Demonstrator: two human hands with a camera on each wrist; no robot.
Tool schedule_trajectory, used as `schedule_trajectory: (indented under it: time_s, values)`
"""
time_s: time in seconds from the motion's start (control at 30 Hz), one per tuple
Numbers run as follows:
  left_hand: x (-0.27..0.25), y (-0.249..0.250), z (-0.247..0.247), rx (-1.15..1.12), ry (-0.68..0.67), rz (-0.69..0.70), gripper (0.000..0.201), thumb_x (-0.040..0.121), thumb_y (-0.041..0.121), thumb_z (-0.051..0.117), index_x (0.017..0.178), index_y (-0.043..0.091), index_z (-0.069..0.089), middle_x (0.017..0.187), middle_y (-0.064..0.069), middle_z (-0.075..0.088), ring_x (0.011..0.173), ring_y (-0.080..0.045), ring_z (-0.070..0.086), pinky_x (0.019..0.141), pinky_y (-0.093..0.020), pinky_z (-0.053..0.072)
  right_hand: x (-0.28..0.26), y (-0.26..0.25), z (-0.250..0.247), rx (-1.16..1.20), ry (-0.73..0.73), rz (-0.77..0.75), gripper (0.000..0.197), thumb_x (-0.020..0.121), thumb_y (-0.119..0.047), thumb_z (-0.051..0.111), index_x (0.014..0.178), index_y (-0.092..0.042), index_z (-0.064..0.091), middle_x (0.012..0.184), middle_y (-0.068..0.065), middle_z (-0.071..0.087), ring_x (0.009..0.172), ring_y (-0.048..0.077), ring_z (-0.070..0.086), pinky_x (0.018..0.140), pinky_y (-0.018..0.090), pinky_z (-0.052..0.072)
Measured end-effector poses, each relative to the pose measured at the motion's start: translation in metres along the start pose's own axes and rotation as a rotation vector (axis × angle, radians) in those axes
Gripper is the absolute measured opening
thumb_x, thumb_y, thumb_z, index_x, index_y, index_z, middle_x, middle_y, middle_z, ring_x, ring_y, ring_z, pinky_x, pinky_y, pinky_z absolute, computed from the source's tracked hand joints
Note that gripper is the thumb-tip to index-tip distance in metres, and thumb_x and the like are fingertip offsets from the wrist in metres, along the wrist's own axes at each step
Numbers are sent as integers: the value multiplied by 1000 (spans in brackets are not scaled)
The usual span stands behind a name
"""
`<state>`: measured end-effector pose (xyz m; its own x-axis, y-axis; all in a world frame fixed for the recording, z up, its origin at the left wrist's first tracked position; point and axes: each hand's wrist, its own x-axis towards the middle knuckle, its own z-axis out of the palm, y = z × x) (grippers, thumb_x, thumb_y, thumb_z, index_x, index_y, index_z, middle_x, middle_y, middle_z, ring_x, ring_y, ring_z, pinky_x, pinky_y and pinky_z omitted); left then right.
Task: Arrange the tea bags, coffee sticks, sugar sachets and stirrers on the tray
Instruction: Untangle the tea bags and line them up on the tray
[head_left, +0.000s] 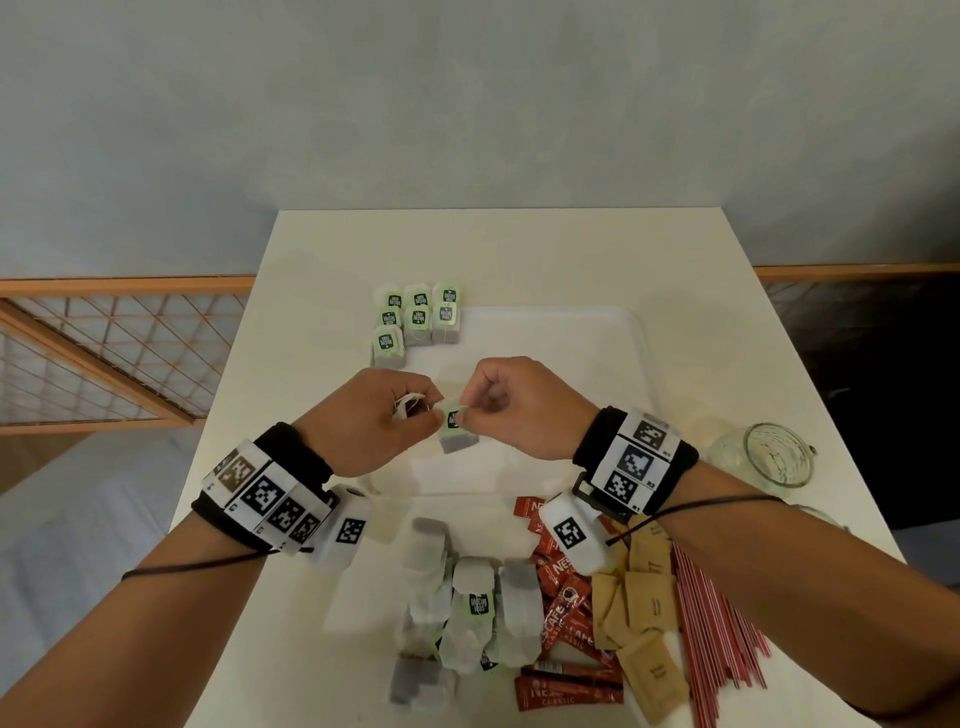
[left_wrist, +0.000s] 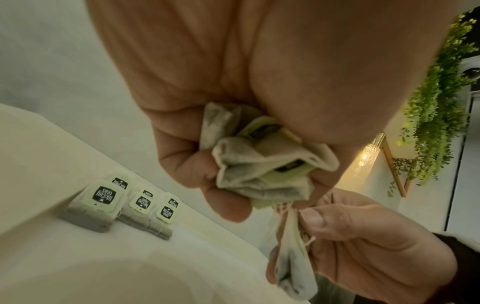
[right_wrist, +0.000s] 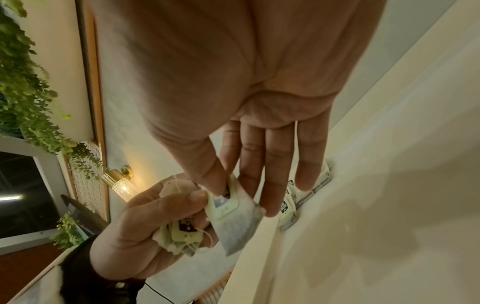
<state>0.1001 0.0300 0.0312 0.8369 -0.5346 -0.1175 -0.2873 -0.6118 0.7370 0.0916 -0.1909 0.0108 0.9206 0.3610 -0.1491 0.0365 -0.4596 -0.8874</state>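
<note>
Grey wall (head_left: 467, 104), lit wall lamp (right_wrist: 122, 185)

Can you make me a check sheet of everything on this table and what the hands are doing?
Surface: white square table, white plastic tray on it.
Job's things: green-tagged tea bags in rows at tray's far-left corner; loose white tea bags, red coffee sticks, brown sugar sachets, red stirrers near the person.
Clutter: clear glass jar on its side.
Hands: left hand grips a bunch of tea bags; right hand pinches one tea bag.
Cables: thin black cords at wrists.
Surroundings: grey wall, wooden lattice railing.
</note>
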Motion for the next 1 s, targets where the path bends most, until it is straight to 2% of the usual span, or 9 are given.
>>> schedule_trajectory:
  time_s: [0.17,0.3,0.4,0.47,0.53,0.63,0.77,0.93,1.0]
  values:
    - [7,-7,-2,2,74,-25,16,95,24,65,80,27,63,67,9,56,65,-27,57,65,-41,48,11,6,4,63,-3,14,25,91,-24,74,111,-15,60,82,8,73,62,5,59,65,20,46]
    - [14,-12,-7,11,116,-50,13,95,24,66,82,24,66,64,7,57,64,-30,59,63,-37,47,22,15,7,8,-38,-25,22,94,-27,70,84,-8,66,73,14,61,63,13,49,65,32,43]
    - [19,-18,-10,11,113,-65,13,93,26,67,80,24,67,64,5,58,64,-28,60,63,-36,48,29,18,8,-33,-56,-27,27,95,-24,69,71,-12,63,63,-3,53,58,9,44,61,26,40]
    - [22,-24,-13,15,107,-91,14,93,28,67,80,25,66,65,4,60,61,-23,62,60,-32,47,35,19,7,-73,-68,-34,28,95,-23,68,71,-13,63,63,-3,58,56,7,47,60,24,41]
    - [24,-31,-16,39,103,-125,11,94,29,66,83,27,67,69,7,63,61,-15,64,59,-25,47,44,18,4,-94,-59,-31,28,96,-23,68,73,-8,63,68,5,65,58,8,50,62,27,44]
    - [29,-45,-24,131,91,-170,6,93,27,64,92,26,70,84,10,67,73,-11,63,67,-25,45,61,16,-4,-151,22,-16,31,96,-26,67,71,-9,60,72,7,68,59,9,52,62,28,44]
    - [38,-59,-28,274,48,-253,10,94,27,63,99,24,71,92,7,64,86,-16,59,69,-25,40,91,12,-12,-156,125,0,36,95,-26,67,64,-16,49,66,3,56,59,13,50,61,27,41]
    - [50,-70,-27,385,-52,-319,18,93,27,58,101,16,70,102,-4,70,95,-25,63,83,-35,50,123,17,-7,-128,146,73,41,94,-26,68,60,-21,46,62,0,50,56,14,42,56,26,35]
    - [54,-71,-26,450,-104,-317,21,94,29,56,104,17,70,109,-6,69,99,-27,62,86,-35,49,131,22,0,-117,126,115,39,94,-27,69,63,-17,47,61,0,48,59,17,46,59,27,37]
